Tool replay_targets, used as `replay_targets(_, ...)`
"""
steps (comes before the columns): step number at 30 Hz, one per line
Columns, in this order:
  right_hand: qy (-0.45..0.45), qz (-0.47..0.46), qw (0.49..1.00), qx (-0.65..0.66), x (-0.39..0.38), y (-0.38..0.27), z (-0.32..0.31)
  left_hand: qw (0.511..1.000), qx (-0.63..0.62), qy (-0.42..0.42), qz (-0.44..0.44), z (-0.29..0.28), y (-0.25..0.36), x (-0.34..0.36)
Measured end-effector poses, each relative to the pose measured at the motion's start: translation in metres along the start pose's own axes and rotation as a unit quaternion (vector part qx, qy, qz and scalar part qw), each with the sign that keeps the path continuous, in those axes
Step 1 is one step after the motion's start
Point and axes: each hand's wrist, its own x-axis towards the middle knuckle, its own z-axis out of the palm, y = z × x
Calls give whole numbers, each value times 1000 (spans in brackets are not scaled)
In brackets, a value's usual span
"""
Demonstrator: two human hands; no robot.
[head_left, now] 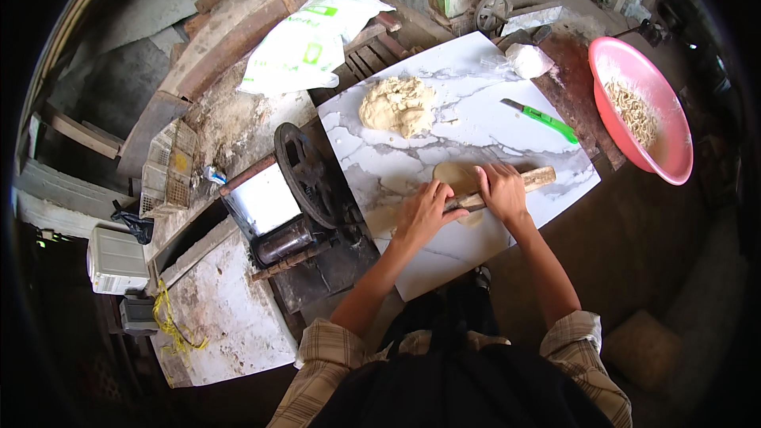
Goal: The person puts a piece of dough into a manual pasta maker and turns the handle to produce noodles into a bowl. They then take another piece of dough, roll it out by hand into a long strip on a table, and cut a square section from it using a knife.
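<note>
A flattened piece of dough (pixel 454 175) lies on the marble-patterned board (pixel 349 132), partly covered by a wooden rolling pin (pixel 539 179) that rests across it. My left hand (pixel 424 210) grips the pin towards its left end, the thumb reaching over the wood. Over the middle of the pin, my right hand (pixel 502 189) is closed, with the pin's right end sticking out past it. Farther back on the board sits a lumpy mound of pale dough (pixel 398 106). A green utility knife (pixel 547 120) lies at the board's right side.
Left of the board stands a hand-cranked roller machine (pixel 285 242) with a large wheel (pixel 305 174). A pink basin (pixel 672 131) holding noodle-like strands (pixel 632 113) is on the right. Behind are a white sack (pixel 305 47) and a small bag of white powder (pixel 527 61).
</note>
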Motion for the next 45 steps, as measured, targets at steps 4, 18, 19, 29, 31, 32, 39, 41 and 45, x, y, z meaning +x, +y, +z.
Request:
replay_targets(4, -17, 41, 999, 8, -4, 0, -4, 1000, 17, -12, -1, -2, 9, -4)
replay_targets(18, -70, -6, 991, -117, -30, -10, -17, 982, 131, 0, -136, 20, 13, -27)
replay_targets(19, -67, -4, 991, -118, -38, -13, -21, 984, 109, 4, -141, 20, 21, -37)
replay_targets(29, -37, 79, 980, -177, 42, -1, 20, 964, 170, 95, -180, 11, -34, 37)
replay_targets(31, -39, 83, 982, -167, 29, -3, 17, 964, 169, 75, -188, 10, -33, 34)
replay_targets(32, -40, 88, 983, -159, 17, -5, 13, 965, 168, 76, -189, 9, -23, 24)
replay_targets(39, -44, 67, 981, -176, -43, -24, -17, 983, 98, 19, -155, 9, 22, -31)
replay_targets(41, -38, 78, 982, -167, -23, -14, -11, 985, 91, 38, -142, 9, 13, -9)
replay_targets(45, -1, 94, 978, -184, 31, -1, 13, 975, 156, 68, -143, 7, -26, 42)
